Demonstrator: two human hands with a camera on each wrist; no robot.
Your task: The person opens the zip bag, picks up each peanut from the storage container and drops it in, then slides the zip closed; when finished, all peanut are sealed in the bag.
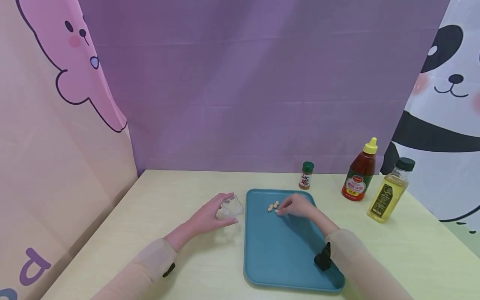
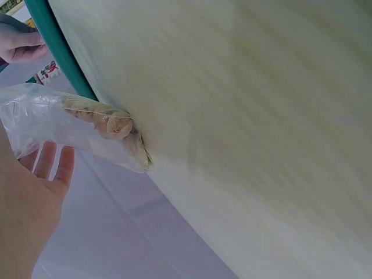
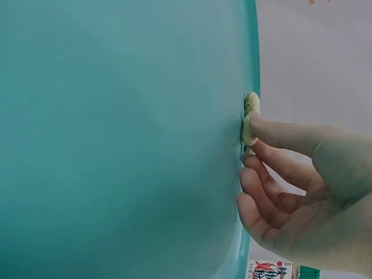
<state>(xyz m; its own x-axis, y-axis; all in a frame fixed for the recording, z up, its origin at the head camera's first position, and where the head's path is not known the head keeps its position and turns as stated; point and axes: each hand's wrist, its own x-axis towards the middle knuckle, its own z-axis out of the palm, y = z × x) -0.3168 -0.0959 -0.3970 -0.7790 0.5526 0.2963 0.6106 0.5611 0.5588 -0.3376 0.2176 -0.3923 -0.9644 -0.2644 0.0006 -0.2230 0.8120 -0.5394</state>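
Note:
Over the blue tray [image 1: 277, 254], my right hand [image 1: 297, 206] pinches a peanut [image 3: 249, 129] between thumb and fingertips. Two more peanuts [image 1: 273, 206] lie on the tray just left of these fingers. Left of the tray, a clear plastic bag [image 1: 233, 207] stands close over the table, and peanuts [image 2: 113, 122] show inside its lower end in the left wrist view. My left hand [image 1: 210, 214] is spread in a wide curve about the bag, its fingers [image 2: 64, 168] fairly straight along the bag's side and the thumb apart from them.
A small green-capped spice jar [image 1: 306, 176] stands behind the tray. To the right are a red sauce bottle [image 1: 358, 176] with a yellow cap and a bottle of yellow oil [image 1: 388, 196]. A purple curtain [image 1: 240, 83] hangs behind the pale table [image 1: 180, 187].

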